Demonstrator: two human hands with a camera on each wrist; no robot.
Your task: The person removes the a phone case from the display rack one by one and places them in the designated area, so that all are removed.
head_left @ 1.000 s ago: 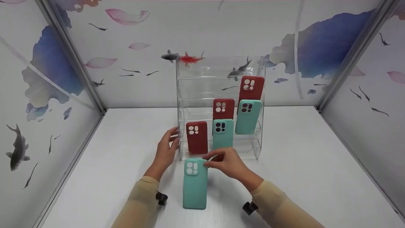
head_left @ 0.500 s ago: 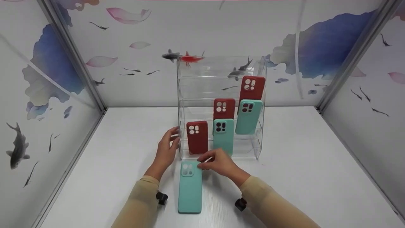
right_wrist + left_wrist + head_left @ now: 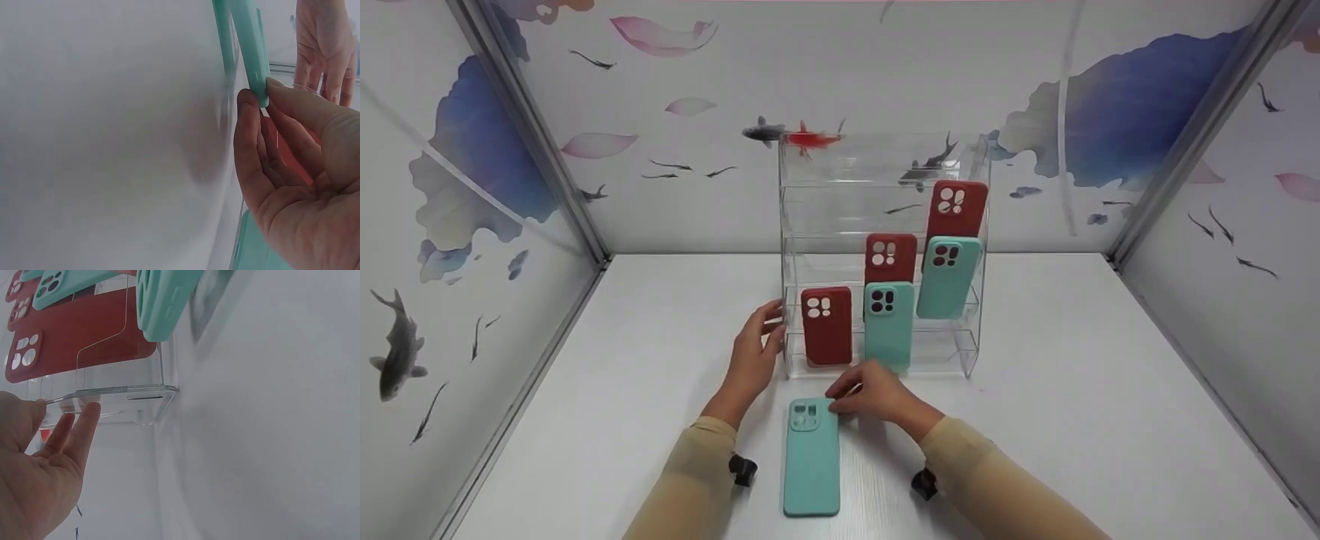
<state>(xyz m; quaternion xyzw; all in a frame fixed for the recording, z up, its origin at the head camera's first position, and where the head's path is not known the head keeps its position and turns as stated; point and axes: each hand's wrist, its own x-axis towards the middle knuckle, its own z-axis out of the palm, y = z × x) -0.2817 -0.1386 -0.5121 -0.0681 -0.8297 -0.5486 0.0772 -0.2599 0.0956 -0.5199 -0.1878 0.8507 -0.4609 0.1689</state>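
My right hand pinches a teal phone case by its top right corner, between thumb and fingertips. In the right wrist view, that corner of the case shows edge-on, tilted over the white table. My left hand touches the left side of a clear acrylic display rack. In the left wrist view, the left fingers are fairly straight along the rack's side panel. A red phone case stands in the rack's lower left, just behind the held case.
Two more red cases, one in the middle column and one at upper right, stand in the rack. Teal cases stand before them, a middle one and a right one. Patterned walls enclose the white table.
My right hand has moved left and toward me with the teal case, whose lower end has come nearer the front of the table. The left hand stays at the rack.
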